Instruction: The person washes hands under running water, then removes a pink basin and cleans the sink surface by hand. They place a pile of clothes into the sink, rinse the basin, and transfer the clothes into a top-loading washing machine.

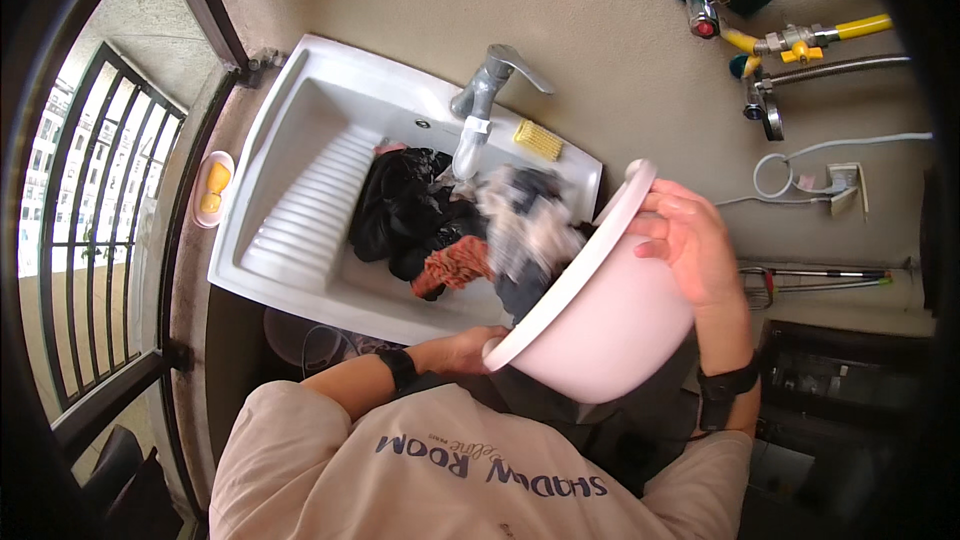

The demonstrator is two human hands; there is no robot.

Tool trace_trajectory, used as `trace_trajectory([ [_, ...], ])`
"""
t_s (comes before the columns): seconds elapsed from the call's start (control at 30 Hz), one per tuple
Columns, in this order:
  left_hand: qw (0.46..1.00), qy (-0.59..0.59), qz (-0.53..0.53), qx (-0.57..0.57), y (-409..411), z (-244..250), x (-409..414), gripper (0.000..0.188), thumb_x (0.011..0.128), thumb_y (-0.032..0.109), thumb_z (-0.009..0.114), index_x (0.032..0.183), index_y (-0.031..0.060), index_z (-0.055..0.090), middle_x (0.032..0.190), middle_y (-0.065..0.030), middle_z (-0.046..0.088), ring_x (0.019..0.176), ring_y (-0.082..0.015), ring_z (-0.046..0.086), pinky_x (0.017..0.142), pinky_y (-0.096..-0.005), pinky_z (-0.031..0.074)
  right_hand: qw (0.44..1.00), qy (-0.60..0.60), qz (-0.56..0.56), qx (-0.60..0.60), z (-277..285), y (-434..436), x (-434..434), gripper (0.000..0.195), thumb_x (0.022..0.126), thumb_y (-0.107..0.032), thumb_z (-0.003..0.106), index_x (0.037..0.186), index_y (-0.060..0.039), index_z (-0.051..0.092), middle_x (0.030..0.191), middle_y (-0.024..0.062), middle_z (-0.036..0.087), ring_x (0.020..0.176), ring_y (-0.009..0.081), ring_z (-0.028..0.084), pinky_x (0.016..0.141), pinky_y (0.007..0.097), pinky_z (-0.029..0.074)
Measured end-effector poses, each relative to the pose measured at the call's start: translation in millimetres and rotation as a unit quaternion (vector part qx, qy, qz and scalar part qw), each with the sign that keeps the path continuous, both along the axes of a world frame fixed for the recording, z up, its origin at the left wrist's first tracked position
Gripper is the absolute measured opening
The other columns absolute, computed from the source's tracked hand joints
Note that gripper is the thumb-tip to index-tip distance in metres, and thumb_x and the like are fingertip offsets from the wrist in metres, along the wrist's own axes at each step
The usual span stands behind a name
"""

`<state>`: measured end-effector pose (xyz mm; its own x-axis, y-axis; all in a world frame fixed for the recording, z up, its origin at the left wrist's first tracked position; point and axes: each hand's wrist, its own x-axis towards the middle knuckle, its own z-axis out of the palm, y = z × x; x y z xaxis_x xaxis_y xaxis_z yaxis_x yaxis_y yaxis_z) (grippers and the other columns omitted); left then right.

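Observation:
A pink plastic basin (607, 322) is tipped over the right part of a white laundry sink (300, 300). My left hand (476, 350) grips the basin's rim at its near left side. With my right hand (679, 240) I hold the far right side, fingers by the rim. Light and dark clothes (529, 225), blurred by motion, hang between the basin's mouth and the sink. Black wet-looking clothes (405, 210) lie in the sink beside the ribbed washboard slope (307, 195). A reddish patterned cloth (454, 266) lies next to them, below the grey faucet (484, 90).
A yellow scrubbing brush (538, 139) rests on the sink's back ledge. Left of the sink, a dish holds yellow soap (215, 184) near a barred window (105, 225). Pipes and a yellow valve (801, 52) line the wall at upper right, above a socket with cables (844, 178).

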<state>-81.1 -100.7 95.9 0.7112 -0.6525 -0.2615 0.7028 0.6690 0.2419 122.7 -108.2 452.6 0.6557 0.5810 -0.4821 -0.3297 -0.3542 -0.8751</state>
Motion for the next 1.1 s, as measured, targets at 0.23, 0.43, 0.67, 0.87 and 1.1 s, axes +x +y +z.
trace_trajectory([
  [0.23, 0.988, 0.147, -0.022, -0.033, 27.3, 90.8, 47.5, 0.038, 0.094, 0.031, 0.045, 0.115, 0.001, 0.055, 0.104, -0.007, 0.065, 0.087, -0.0176, 0.064, 0.078, -0.0327, 0.052, 0.994, -0.109, -0.014, -0.015, 62.2, -9.4, -22.1, 0.055, 0.089, -0.022, 0.047, 0.131, 0.0108, 0.034, 0.115, 0.0208, 0.057, 0.096, 0.0246, 0.063, 0.065, 0.0254, 0.055],
  [0.43, 0.993, 0.104, 0.034, -0.048, 26.4, 78.8, 23.9, 0.043, 0.095, 0.03, 0.042, 0.126, 0.0004, 0.047, 0.117, -0.0091, 0.06, 0.098, -0.0195, 0.062, 0.084, -0.0337, 0.051, 0.99, -0.112, -0.088, 0.01, 47.2, -57.4, -35.4, 0.049, 0.09, -0.019, 0.044, 0.13, 0.009, 0.039, 0.113, 0.0172, 0.059, 0.09, 0.0187, 0.064, 0.062, 0.0241, 0.053],
  [0.67, 0.987, 0.077, 0.121, 0.068, 53.6, 90.9, 4.2, 0.046, 0.095, 0.028, 0.045, 0.133, 0.0033, 0.039, 0.12, -0.0098, 0.058, 0.101, -0.0181, 0.062, 0.086, -0.0343, 0.052, 0.966, -0.166, -0.196, 0.008, 18.0, -132.1, -52.0, 0.042, 0.089, -0.016, 0.049, 0.126, 0.0055, 0.047, 0.111, 0.0124, 0.06, 0.099, 0.0177, 0.059, 0.088, 0.0301, 0.045],
  [0.87, 0.989, 0.072, 0.122, 0.038, 58.6, 93.4, -13.4, 0.056, 0.089, 0.035, 0.058, 0.132, 0.0033, 0.041, 0.122, -0.0086, 0.057, 0.106, -0.0177, 0.059, 0.089, -0.0314, 0.051, 0.971, -0.169, -0.171, 0.015, -15.1, -183.4, -63.3, 0.037, 0.086, -0.015, 0.056, 0.118, 0.0037, 0.048, 0.11, 0.0108, 0.059, 0.101, 0.0165, 0.057, 0.088, 0.0292, 0.045],
  [1.1, 0.968, 0.118, 0.199, 0.096, 19.8, 99.5, -54.5, 0.053, 0.084, 0.019, 0.056, 0.13, -0.002, 0.042, 0.12, -0.0124, 0.057, 0.105, -0.022, 0.059, 0.091, -0.0345, 0.05, 0.983, -0.129, -0.103, 0.084, -44.9, -213.6, -52.7, 0.04, 0.085, -0.013, 0.057, 0.12, 0.0031, 0.047, 0.112, 0.0104, 0.058, 0.103, 0.016, 0.055, 0.091, 0.0291, 0.043],
])
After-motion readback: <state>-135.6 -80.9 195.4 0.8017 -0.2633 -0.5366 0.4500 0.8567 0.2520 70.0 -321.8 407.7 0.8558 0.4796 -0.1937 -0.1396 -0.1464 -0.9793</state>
